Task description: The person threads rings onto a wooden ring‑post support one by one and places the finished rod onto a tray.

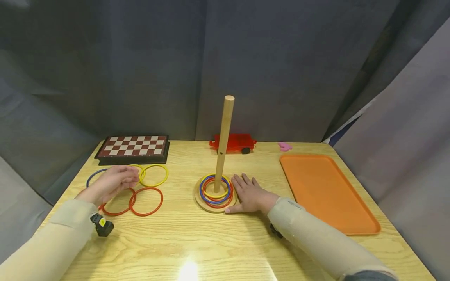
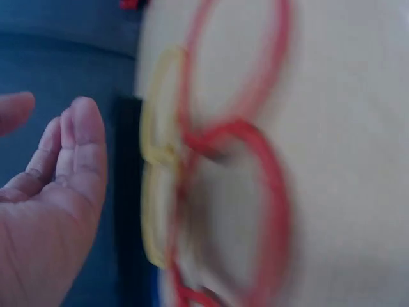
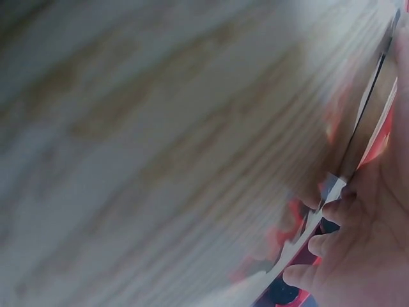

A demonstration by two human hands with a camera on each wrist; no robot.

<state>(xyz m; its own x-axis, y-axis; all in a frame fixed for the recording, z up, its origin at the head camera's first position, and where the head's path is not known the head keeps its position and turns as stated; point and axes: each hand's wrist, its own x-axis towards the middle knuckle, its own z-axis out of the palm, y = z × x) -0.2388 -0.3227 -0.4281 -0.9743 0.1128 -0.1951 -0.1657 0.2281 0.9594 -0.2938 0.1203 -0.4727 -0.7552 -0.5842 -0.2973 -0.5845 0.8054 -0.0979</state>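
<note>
I have the left hand (image 1: 114, 181) over the loose rings, loosely curved and grasping nothing; the left wrist view agrees, with the thumb apart from the fingers. The right hand (image 1: 250, 195) lies spread, unclenched, at the right side of the round wooden base (image 1: 198, 199), seemingly touching its rim.

Beneath and beside the left hand are a blue ring (image 1: 92, 175), two yellow rings (image 1: 154, 186) and at least two red rings (image 1: 163, 199). They overlap, so I judge that a careless pinch could lift two at once or drag a neighbour along; the hand also hides part of the pile, inviting a misjudged reach.

Several stacked rings (image 1: 218, 202) in red, blue and yellow surround the foot of the upright post (image 1: 224, 136). If a ring caught the post on the way down, I think the tall stand could tip, and a light right hand might not hold it. Pushing too hard there could slide the base instead.

Farther out, the chessboard box (image 1: 133, 148) sits just behind the loose rings, where knuckles could bump it; the red cart (image 1: 239, 143) stands behind the post, and the orange tray (image 1: 327, 191) lies near the right forearm, which could nudge it
</note>
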